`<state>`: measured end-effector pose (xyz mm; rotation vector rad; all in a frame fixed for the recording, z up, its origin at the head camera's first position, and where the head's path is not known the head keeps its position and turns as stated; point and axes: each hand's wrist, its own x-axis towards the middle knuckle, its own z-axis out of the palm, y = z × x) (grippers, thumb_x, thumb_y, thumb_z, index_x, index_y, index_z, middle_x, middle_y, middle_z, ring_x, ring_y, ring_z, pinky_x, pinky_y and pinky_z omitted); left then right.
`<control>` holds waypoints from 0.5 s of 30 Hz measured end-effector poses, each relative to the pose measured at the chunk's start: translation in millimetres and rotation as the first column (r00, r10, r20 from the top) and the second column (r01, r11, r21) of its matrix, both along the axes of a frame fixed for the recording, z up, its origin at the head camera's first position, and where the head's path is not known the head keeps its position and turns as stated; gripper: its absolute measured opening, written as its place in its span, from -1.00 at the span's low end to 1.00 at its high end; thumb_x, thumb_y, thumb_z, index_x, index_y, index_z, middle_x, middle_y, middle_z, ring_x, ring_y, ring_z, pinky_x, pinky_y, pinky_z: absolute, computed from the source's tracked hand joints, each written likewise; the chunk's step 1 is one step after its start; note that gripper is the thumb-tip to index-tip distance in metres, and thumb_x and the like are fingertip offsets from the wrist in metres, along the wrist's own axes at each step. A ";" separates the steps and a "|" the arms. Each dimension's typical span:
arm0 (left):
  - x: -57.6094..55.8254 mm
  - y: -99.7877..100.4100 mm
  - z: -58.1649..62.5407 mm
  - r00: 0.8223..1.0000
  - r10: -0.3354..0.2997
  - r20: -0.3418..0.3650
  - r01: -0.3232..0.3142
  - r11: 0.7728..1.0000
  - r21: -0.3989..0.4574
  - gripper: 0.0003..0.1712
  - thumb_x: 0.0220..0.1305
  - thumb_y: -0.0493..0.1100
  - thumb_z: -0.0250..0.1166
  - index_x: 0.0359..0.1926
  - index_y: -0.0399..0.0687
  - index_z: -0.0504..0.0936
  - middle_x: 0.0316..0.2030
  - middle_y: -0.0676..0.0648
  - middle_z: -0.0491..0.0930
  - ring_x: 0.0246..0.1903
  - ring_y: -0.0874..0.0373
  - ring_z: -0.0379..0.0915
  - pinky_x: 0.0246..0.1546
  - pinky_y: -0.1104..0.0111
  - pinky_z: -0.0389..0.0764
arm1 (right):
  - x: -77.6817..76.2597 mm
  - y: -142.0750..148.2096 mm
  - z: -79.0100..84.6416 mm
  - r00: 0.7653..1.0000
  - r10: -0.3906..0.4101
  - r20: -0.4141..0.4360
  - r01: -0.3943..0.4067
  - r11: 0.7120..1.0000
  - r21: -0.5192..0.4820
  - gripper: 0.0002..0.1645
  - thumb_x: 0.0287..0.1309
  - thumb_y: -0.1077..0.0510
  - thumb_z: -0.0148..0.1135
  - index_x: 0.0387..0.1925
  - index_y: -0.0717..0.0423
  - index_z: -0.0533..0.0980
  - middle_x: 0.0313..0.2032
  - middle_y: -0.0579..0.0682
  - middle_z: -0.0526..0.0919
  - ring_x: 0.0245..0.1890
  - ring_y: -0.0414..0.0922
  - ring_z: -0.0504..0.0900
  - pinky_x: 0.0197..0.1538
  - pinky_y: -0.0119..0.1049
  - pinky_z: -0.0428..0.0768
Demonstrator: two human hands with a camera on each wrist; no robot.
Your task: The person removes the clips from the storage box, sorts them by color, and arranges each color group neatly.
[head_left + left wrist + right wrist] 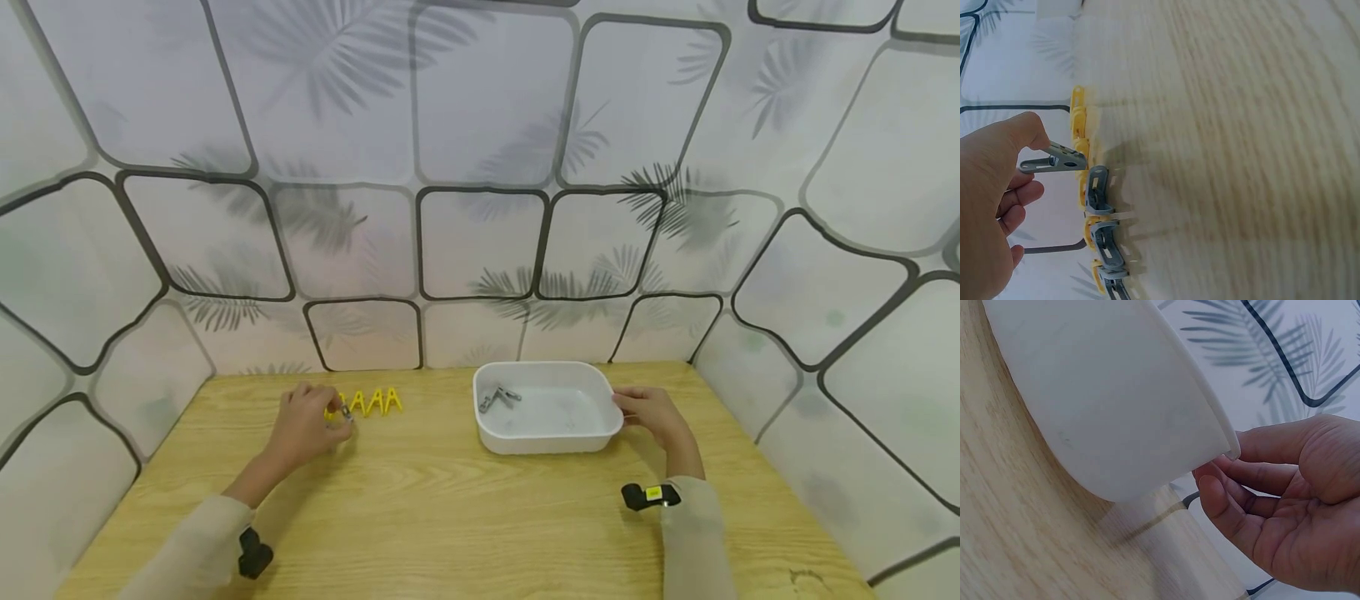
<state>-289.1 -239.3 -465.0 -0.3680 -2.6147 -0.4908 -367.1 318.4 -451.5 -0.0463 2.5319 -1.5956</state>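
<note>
My left hand [303, 427] pinches a grey clothespin [1055, 162] between thumb and finger, at the near side of a row of yellow clothespins [375, 402]. Seen from the left wrist, several more grey clothespins [1107, 245] stand along that row, close against the yellow ones; the hand hides this part in the head view. On the right, my right hand [651, 412] holds a white plastic basin [551, 443] by its right rim, its fingers [1216, 500] curled at the corner in the right wrist view. A few grey clothespins [498, 397] lie inside the basin at its left end.
Everything stands on a light wood-grain table [450, 517]. Behind it and at both sides hangs a pale patterned curtain [480, 242], close to the table's back edge. Black wrist cameras [255, 553] are worn at both sleeves.
</note>
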 end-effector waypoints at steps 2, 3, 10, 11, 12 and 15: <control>0.7 -0.3 -2.4 1.000 0.000 -0.003 0.000 1.000 -0.004 -0.79 0.00 -0.19 0.43 -0.35 -0.15 0.59 -0.45 -0.07 0.58 -0.33 -0.02 0.32 -0.20 0.01 0.28 | -0.2 0.3 0.1 1.000 0.004 -0.003 -0.004 1.000 0.002 -0.44 0.47 0.13 0.13 0.26 0.54 0.42 0.18 0.41 0.59 -0.21 -0.27 0.67 -0.12 -0.36 0.69; 1.0 -0.5 -3.8 1.000 0.000 -0.004 0.000 1.000 -0.005 -0.79 0.01 -0.20 0.43 -0.35 -0.15 0.58 -0.45 -0.07 0.58 -0.34 -0.01 0.31 -0.21 0.02 0.28 | -0.5 0.5 0.0 1.000 -0.001 -0.002 0.001 1.000 -0.001 -0.44 0.47 0.13 0.14 0.26 0.53 0.43 0.17 0.40 0.60 -0.21 -0.27 0.67 -0.12 -0.36 0.69; 2.6 -1.8 -11.0 0.996 0.014 -0.088 -0.020 0.998 -0.063 -0.74 -0.03 -0.17 0.49 -0.41 -0.11 0.54 -0.50 -0.04 0.54 -0.38 0.03 0.29 -0.24 0.04 0.28 | -0.6 0.7 0.3 1.000 0.002 0.004 -0.002 1.000 -0.003 -0.43 0.47 0.13 0.13 0.26 0.53 0.42 0.18 0.40 0.59 -0.22 -0.28 0.67 -0.11 -0.35 0.69; 2.9 -1.8 -11.1 0.994 0.019 -0.105 -0.028 0.996 -0.081 -0.71 -0.04 -0.15 0.50 -0.43 -0.10 0.53 -0.51 -0.03 0.52 -0.39 0.02 0.29 -0.26 0.04 0.28 | -0.2 0.6 0.5 1.000 0.004 0.003 -0.004 1.000 -0.002 -0.43 0.47 0.13 0.13 0.26 0.54 0.42 0.18 0.41 0.59 -0.22 -0.27 0.67 -0.11 -0.34 0.69; 3.4 -1.6 -11.1 0.993 0.025 -0.119 -0.037 0.994 -0.099 -0.69 -0.06 -0.13 0.52 -0.44 -0.09 0.52 -0.52 -0.02 0.50 -0.39 0.01 0.30 -0.26 0.03 0.29 | 0.1 0.6 0.6 1.000 0.002 0.005 -0.002 1.000 -0.005 -0.43 0.47 0.13 0.13 0.26 0.54 0.42 0.18 0.41 0.58 -0.22 -0.27 0.67 -0.11 -0.34 0.69; 5.6 -0.5 -10.9 0.991 0.049 -0.125 -0.067 0.987 -0.143 -0.65 -0.06 -0.06 0.54 -0.46 -0.07 0.50 -0.52 0.00 0.45 -0.38 -0.03 0.32 -0.25 0.00 0.32 | 0.6 0.5 0.3 1.000 0.005 0.004 -0.005 1.000 -0.010 -0.43 0.47 0.13 0.13 0.26 0.55 0.42 0.18 0.43 0.58 -0.22 -0.26 0.67 -0.12 -0.33 0.69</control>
